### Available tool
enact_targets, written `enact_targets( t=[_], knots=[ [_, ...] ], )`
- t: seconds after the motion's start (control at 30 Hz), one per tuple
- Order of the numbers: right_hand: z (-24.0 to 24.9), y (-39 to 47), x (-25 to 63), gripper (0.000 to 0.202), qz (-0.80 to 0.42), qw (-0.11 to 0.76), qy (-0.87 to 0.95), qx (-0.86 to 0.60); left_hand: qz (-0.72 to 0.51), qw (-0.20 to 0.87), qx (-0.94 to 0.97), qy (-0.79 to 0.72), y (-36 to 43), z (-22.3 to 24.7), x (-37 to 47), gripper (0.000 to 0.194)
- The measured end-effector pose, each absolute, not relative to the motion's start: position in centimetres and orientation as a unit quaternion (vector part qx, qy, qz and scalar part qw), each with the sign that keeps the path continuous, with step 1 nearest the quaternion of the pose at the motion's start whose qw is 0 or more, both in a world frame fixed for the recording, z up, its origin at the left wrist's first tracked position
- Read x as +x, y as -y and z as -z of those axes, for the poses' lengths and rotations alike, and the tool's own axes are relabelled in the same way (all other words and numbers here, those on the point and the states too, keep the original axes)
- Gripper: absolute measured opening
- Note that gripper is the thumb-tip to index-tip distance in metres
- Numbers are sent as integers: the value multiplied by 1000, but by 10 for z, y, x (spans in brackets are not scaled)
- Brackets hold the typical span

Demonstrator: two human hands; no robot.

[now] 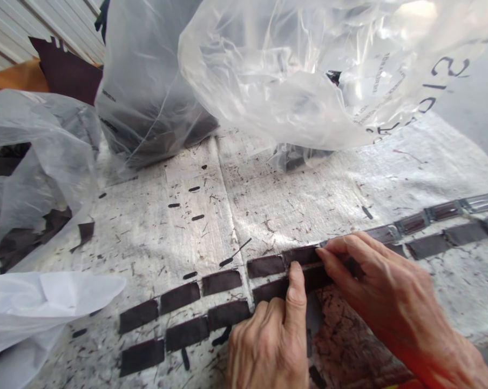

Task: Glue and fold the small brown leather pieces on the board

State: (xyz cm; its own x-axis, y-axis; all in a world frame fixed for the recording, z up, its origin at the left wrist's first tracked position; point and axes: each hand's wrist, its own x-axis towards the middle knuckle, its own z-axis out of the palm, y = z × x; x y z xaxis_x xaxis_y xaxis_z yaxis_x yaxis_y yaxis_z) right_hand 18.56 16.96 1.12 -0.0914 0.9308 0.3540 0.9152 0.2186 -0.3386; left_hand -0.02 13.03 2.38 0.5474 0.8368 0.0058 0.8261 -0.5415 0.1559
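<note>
Two rows of dark rectangular pieces [180,298], which look like leather or fabric, run slantwise over the white cloth. My left hand [270,337] stretches its index finger onto the lower edge of one upper-row piece [303,254]; its other fingers are curled under. At the right end of that same piece, my right hand [373,283] pinches thumb and forefinger together at the edge. Farther right, several pieces with shiny strips or frames [412,222] lie in the upper row. Part of the lower row is hidden beneath my hands.
A large clear plastic bag [268,92] with handwriting stands behind the rows, beside another filled bag [155,97]. An opened bag of dark scraps [58,140] lies at left, near a white sheet [45,302]. Small dark offcuts [197,218] and threads litter the cloth [309,200].
</note>
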Motion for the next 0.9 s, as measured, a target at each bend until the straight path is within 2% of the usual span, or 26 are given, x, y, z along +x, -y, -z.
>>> enact_targets(
  t=[0.2,0.3,0.4,0.57,0.7,0.9],
  knots=[
    [-11,-169,185,17,-29,266,732,-627,-43,64,877,-474,-131,-24,0,76],
    [-13,-162,188,6,-38,319,728,-605,-39,67,876,-475,-130,-24,0,77],
    [-11,-152,193,25,-38,370,766,-525,-36,74,876,-476,-130,-24,0,77],
    [4,-141,197,41,-59,324,821,-467,-51,72,873,-480,-131,-28,4,70],
    [9,-142,194,40,-37,286,816,-502,-51,69,869,-487,-133,-30,8,66],
    [2,-145,190,36,-2,276,821,-501,-79,77,865,-490,-134,-32,9,67]
  ],
)
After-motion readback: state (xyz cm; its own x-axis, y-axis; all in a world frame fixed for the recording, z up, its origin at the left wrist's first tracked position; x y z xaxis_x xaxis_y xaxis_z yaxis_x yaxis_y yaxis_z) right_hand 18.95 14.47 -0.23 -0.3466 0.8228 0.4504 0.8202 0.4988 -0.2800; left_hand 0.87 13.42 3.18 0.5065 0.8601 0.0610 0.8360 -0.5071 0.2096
